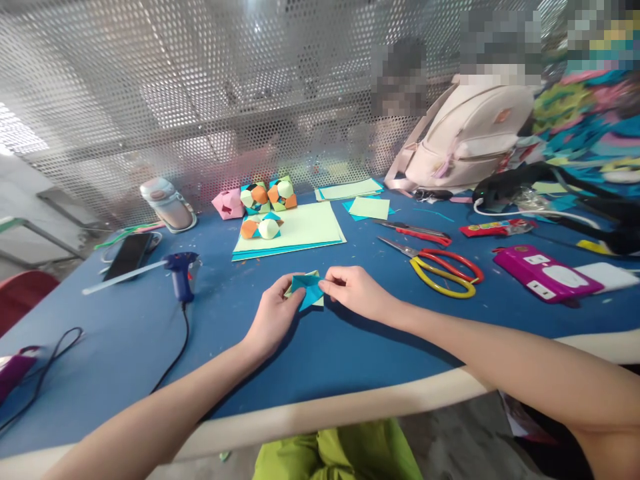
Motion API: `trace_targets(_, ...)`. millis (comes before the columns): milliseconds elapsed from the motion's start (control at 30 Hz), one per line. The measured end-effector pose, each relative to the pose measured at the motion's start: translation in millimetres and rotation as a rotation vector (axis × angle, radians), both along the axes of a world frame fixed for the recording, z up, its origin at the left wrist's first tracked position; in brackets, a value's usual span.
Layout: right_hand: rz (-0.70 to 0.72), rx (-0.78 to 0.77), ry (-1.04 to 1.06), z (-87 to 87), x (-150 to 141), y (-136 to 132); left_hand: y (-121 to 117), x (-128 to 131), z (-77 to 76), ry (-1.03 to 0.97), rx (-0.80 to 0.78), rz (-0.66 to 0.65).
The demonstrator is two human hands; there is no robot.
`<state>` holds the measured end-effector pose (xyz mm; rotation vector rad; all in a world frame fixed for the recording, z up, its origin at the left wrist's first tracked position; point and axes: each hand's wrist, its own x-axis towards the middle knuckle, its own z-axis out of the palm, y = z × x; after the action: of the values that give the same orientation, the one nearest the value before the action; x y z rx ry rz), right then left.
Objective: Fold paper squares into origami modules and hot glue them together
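Between my two hands, just above the blue table, is a small folded paper piece [309,291], blue on its face with pale green edges showing. My left hand [276,308] pinches its left side, thumb on top. The fingertips of my right hand [357,292] pinch its right corner. Beyond them lies a stack of pale green and blue paper sheets [305,230]. On its left part rests a folded paper ball piece [263,228] in orange, blue and pale green. Behind it stand two more multicoloured paper balls [269,193] and a pink paper ball [229,203].
Scissors with red and yellow handles [444,272] and a red-handled pair [417,233] lie right. A purple power strip [547,273] sits farther right, below a pale backpack [473,140]. Left are a blue glue gun [183,277], a phone [129,257] and a bottle [169,203].
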<state>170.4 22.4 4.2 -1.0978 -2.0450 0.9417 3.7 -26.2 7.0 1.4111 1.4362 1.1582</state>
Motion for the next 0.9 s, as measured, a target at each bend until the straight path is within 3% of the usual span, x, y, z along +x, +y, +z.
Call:
trace_targets(300,0.065,-0.113,0.025,0.1,-0.2,-0.6,0.1,1.0,-5.7,-0.021,0.002,0.034)
trace_targets(600,0.01,0.068,-0.122,5.1,-0.8,-7.4,-0.6,1.8,-7.2,0.004,0.012,0.089)
trace_targets(900,0.061,0.126,0.07,-1.2,-6.1,-10.1,-1.7,6.0,-8.2,0.014,0.043,0.128)
